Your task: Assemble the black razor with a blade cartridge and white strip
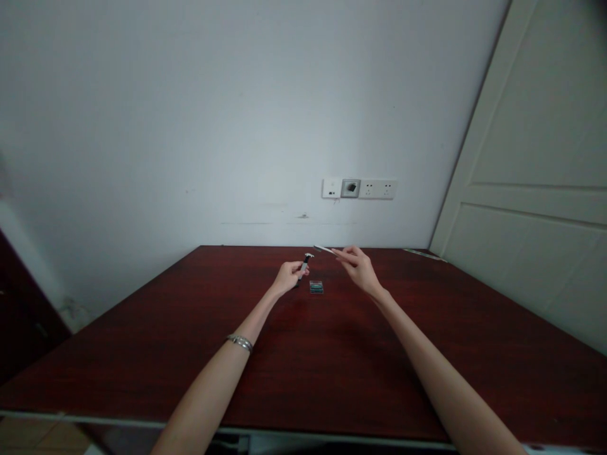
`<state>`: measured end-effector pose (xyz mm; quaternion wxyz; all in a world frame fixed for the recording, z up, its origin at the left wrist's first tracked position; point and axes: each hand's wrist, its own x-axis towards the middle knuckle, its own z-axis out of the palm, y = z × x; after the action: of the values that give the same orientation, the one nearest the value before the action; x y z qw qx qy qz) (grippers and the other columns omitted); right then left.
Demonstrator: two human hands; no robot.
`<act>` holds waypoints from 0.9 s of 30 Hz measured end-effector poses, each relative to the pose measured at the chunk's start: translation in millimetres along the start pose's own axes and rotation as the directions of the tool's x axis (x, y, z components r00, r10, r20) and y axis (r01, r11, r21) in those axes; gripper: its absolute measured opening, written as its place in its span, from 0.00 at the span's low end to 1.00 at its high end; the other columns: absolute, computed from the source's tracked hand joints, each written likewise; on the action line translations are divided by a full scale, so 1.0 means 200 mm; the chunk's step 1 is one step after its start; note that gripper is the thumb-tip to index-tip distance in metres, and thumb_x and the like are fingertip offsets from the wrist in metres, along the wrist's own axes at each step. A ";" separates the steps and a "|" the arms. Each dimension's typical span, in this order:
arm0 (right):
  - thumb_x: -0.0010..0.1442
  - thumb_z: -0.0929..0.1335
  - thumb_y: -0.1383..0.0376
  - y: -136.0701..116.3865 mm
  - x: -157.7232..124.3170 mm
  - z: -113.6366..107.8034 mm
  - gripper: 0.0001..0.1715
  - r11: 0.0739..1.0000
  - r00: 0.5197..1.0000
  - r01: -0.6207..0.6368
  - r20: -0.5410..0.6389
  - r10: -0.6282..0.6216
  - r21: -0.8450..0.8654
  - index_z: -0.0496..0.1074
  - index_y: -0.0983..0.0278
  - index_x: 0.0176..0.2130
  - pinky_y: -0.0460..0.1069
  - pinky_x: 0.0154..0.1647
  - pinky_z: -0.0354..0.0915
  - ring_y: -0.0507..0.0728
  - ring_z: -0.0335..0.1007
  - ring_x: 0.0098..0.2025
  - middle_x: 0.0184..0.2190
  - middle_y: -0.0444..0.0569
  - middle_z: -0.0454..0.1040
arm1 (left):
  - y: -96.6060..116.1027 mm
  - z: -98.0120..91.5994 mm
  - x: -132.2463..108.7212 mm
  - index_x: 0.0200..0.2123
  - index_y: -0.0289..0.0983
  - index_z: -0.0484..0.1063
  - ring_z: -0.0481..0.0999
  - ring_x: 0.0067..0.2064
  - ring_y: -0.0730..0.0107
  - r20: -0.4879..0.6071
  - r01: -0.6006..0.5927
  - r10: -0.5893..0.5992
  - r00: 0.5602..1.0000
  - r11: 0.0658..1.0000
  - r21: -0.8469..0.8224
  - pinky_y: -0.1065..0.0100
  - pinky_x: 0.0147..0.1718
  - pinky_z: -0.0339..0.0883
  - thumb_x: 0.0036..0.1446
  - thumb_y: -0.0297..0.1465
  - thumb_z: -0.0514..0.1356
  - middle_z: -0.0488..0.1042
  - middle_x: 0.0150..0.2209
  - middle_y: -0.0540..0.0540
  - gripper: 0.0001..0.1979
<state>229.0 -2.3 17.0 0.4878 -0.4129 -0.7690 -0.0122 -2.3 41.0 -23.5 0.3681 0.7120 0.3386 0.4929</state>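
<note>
My left hand (pixel 287 277), with a metal bracelet at the wrist, is closed around the grey handle of a razor (pixel 304 268). The razor's head points up, away from me. In my right hand (pixel 358 268) a slim white-handled brush (pixel 325 249), much like a toothbrush, is pinched between the fingers. Its dark bristled end points left, just above and to the right of the razor's head, with a small gap between them. Below the two tools, a small clear case (pixel 316 287) with a teal inside lies flat on the table.
The dark red wooden table (pixel 190 354) reaches back to a pale wall (pixel 237 126). Wall sockets (pixel 378 189) sit above its back edge. A thin flat strip (pixel 425 254) lies at the back right corner. A white panelled door (pixel 535 208) stands along the right side.
</note>
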 end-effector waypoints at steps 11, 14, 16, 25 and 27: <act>0.58 0.63 0.63 -0.07 0.00 -0.02 0.16 0.999 0.995 0.034 0.098 -0.032 -0.015 0.72 0.57 0.46 0.46 0.37 0.61 0.51 0.64 0.34 0.37 0.48 0.66 | 0.00 0.02 -0.02 0.29 0.31 0.71 0.74 0.32 0.68 0.037 0.000 0.000 0.999 1.000 0.013 0.68 0.36 0.65 0.44 0.23 0.56 0.75 0.28 0.46 0.06; 0.57 0.63 0.63 -0.09 0.01 -0.04 0.16 0.999 0.981 0.046 0.188 -0.042 -0.016 0.73 0.56 0.45 0.46 0.36 0.61 0.51 0.64 0.33 0.36 0.48 0.68 | -0.01 0.03 -0.02 0.29 0.31 0.71 0.74 0.32 0.69 0.053 -0.027 0.026 0.998 1.000 0.007 0.68 0.36 0.65 0.44 0.23 0.56 0.74 0.27 0.46 0.06; 0.57 0.63 0.63 -0.09 0.01 -0.05 0.17 0.999 0.981 0.048 0.186 -0.047 0.001 0.72 0.57 0.46 0.46 0.36 0.61 0.52 0.64 0.34 0.36 0.48 0.68 | -0.01 0.02 -0.02 0.29 0.32 0.70 0.74 0.32 0.69 0.062 -0.038 0.036 0.997 0.999 0.025 0.69 0.35 0.65 0.45 0.24 0.56 0.74 0.27 0.47 0.06; 0.56 0.64 0.62 -0.09 0.02 -0.05 0.17 0.997 0.985 0.031 0.164 -0.043 0.073 0.72 0.59 0.46 0.46 0.36 0.61 0.52 0.64 0.33 0.35 0.48 0.68 | 0.00 0.02 -0.03 0.29 0.32 0.70 0.73 0.30 0.70 0.094 -0.031 0.030 0.995 0.999 0.009 0.70 0.33 0.64 0.45 0.24 0.57 0.73 0.26 0.47 0.05; 0.57 0.63 0.63 -0.08 0.02 -0.05 0.17 0.999 0.991 -0.014 0.137 0.009 0.041 0.72 0.59 0.46 0.46 0.36 0.61 0.52 0.64 0.33 0.35 0.49 0.67 | 0.01 0.03 -0.03 0.29 0.32 0.70 0.73 0.30 0.70 0.089 -0.024 0.024 0.996 1.000 0.001 0.70 0.33 0.64 0.45 0.24 0.57 0.73 0.25 0.47 0.05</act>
<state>224.8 -14.8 31.5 0.4427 -0.4069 -0.7983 0.0350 1.2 34.5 -26.1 0.3763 0.7377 0.3135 0.4647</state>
